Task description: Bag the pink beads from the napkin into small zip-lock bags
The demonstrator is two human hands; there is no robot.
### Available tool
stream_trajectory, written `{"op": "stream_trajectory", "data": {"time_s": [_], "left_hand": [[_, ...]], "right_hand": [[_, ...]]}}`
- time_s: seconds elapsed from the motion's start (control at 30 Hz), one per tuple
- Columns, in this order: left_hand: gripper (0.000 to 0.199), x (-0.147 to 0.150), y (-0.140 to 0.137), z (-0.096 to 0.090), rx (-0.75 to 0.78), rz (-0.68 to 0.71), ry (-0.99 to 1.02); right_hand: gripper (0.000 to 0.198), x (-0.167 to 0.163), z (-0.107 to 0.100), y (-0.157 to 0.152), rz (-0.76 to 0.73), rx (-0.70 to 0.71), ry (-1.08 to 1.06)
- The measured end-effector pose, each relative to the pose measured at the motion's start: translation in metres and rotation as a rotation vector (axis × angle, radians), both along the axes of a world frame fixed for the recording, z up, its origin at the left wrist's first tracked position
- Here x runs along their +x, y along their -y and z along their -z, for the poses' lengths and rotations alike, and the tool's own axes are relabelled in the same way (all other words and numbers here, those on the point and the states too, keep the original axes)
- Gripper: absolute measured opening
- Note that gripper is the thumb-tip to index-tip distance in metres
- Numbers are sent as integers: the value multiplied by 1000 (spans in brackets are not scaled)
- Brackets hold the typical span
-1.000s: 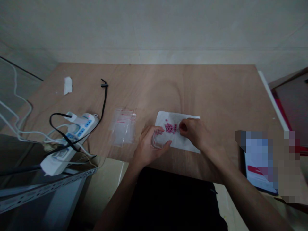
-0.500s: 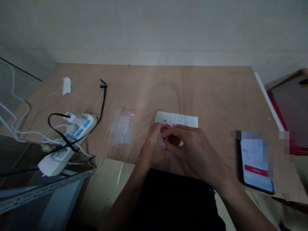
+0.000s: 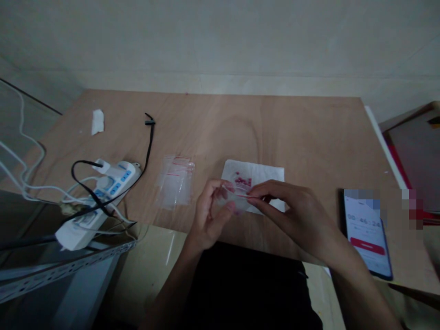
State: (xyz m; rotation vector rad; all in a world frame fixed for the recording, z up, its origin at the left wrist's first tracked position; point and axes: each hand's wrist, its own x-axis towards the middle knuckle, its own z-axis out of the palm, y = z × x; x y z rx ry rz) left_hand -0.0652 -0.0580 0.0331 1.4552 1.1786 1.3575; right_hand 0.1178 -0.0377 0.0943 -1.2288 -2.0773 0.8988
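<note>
Between both hands is a small clear zip bag [image 3: 237, 198] with a red line along its top edge. My left hand [image 3: 211, 217] grips the bag's left side between thumb and fingers. At the right end of the red line, my right hand [image 3: 288, 201] pinches the edge between thumb and forefinger. Just beyond them a white paper sheet [image 3: 275, 172] lies on the table, partly covered by the hands and the bag. Several small dark pink beads or pellets [image 3: 243, 180] sit on the paper in a loose cluster; their exact kind is too small to tell.
A stack of clear zip bags [image 3: 176, 185] lies left of the hands. Farther left sits a white power strip [image 3: 115, 181] with plugs and tangled cables. A phone [image 3: 366, 233] with a lit screen rests at right. A white scrap [image 3: 97, 122] lies at the back left.
The hands have moved apart, and the bag between them now shows more fully. My right hand has shifted right along the bag's edge, uncovering the pink pieces on the paper.
</note>
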Motion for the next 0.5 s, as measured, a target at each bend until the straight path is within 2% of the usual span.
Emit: {"op": "stream_trajectory", "data": {"time_s": [0.1, 0.23, 0.4, 0.5], "left_hand": [[21, -1, 0, -9, -12, -149, 10], [27, 2, -1, -13, -22, -273, -15], [31, 10, 0, -15, -61, -339, 37], [29, 16, 0, -17, -82, -348, 76]], "right_hand": [[6, -1, 5, 2, 113, -82, -139], [29, -4, 15, 5, 264, -181, -362], [26, -11, 17, 4, 394, -197, -522], [27, -13, 19, 3, 394, -208, -576]]}}
